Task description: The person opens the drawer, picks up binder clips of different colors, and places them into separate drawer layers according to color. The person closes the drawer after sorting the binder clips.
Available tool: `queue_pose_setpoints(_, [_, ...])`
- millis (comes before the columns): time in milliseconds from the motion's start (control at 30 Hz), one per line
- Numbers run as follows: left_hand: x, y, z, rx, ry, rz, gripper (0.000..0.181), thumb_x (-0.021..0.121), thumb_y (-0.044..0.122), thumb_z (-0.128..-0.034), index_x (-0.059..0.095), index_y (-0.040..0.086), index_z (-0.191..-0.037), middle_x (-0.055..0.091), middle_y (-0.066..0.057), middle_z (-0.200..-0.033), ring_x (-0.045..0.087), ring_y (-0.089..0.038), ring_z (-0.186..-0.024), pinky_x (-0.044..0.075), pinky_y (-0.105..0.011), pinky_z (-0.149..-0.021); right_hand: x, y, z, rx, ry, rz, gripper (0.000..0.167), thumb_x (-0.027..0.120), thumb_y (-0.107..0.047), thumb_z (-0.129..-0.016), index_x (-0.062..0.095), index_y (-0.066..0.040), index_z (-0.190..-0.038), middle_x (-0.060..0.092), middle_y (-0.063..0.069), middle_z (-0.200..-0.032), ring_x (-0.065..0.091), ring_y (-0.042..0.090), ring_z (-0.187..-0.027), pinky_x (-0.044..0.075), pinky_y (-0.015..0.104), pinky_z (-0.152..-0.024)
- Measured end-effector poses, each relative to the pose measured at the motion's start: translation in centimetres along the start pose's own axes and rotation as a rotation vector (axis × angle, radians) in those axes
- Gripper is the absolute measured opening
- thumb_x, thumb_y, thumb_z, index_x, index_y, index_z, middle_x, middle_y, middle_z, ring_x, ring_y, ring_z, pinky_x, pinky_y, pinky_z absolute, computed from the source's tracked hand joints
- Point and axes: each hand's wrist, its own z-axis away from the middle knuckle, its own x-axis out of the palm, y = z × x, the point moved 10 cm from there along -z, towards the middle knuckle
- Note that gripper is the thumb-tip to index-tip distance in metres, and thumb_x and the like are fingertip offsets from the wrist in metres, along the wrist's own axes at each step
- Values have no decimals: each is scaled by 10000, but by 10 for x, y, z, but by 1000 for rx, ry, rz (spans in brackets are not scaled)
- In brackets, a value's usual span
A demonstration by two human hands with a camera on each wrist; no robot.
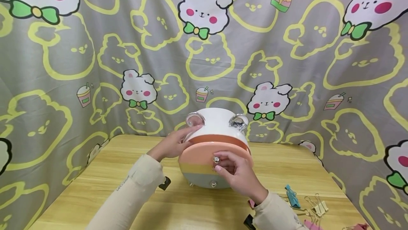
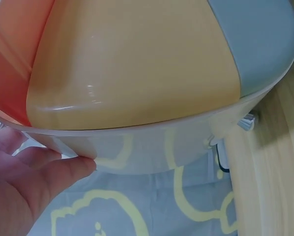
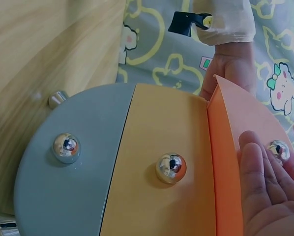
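Observation:
A rounded white case [image 1: 220, 118] with silver ear-shaped loops has three drawers with silver knobs. Its pink-orange top drawer [image 1: 199, 152] is pulled partly out; the yellow drawer [image 3: 161, 113] and grey-blue drawer [image 3: 83, 118] sit flush. My left hand [image 1: 173, 143] rests on the case's left side near the loop, fingers fairly straight; in the left wrist view that hand [image 2: 29, 177] touches the white shell [image 2: 137, 147]. My right hand [image 1: 239, 173] has its fingers around the top knob [image 1: 216, 159]. The right wrist view shows those fingers [image 3: 265, 172] beside this knob [image 3: 278, 150].
Binder clips, including a teal one [image 1: 292, 197] and a cream one [image 1: 319, 208], lie on the wooden table [image 1: 127, 173] at the right front, some pink ones nearer the edge. A patterned grey curtain [image 1: 172, 60] stands behind and at both sides.

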Motion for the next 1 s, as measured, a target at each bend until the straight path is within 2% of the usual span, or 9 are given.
queue_pose_setpoints(167, [2,-7,0,-22,-19,49,532,578,317,-982,418,259,-1487,490,-34,-1432,496,-276,-1246,405,-530,-995,2,-4,3,-6,-5,-9,292,615,-30,-943,585,45,-1223,682,206,-1012,682,303,-895,562,315,-752])
queue_pose_setpoints(300, [2,-8,0,-9,-30,78,559,531,415,-989,404,216,-1496,462,-51,-1460,474,-298,-1276,393,-535,-1010,2,-9,4,-31,1,3,285,616,-22,-939,590,45,-1215,683,204,-997,685,295,-885,564,320,-745])
queue_pose_setpoints(433, [0,-8,0,-12,-29,90,564,522,432,-989,405,212,-1495,460,-44,-1462,477,-289,-1273,392,-526,-1015,3,-9,6,-31,6,11,280,622,-25,-935,598,27,-1210,684,193,-996,686,291,-877,565,319,-738])
queue_pose_setpoints(567, [1,-8,0,-27,-30,92,548,520,425,-993,412,224,-1491,459,-43,-1462,489,-287,-1261,395,-524,-1012,4,-10,8,-31,10,19,284,636,-23,-924,606,12,-1204,687,177,-990,688,226,-869,566,318,-724])
queue_pose_setpoints(733, [1,-10,-1,-56,-39,86,542,520,426,-992,407,254,-1493,431,-26,-1483,496,-287,-1253,390,-532,-1012,6,-15,11,-76,15,25,273,634,9,-913,611,19,-1185,694,169,-969,685,174,-861,567,315,-708])
queue_pose_setpoints(867, [1,-10,-2,-54,-44,83,539,521,409,-996,400,248,-1496,430,-29,-1483,499,-286,-1247,389,-534,-1013,4,-17,10,-96,16,19,259,623,21,-916,615,22,-1175,697,171,-947,690,207,-844,567,313,-696])
queue_pose_setpoints(1000, [0,-7,-3,-29,-31,74,530,534,376,-998,413,223,-1490,438,-39,-1478,468,-281,-1276,371,-528,-1030,3,-15,8,-78,17,14,254,627,10,-918,620,14,-1172,700,170,-931,691,275,-819,566,309,-679])
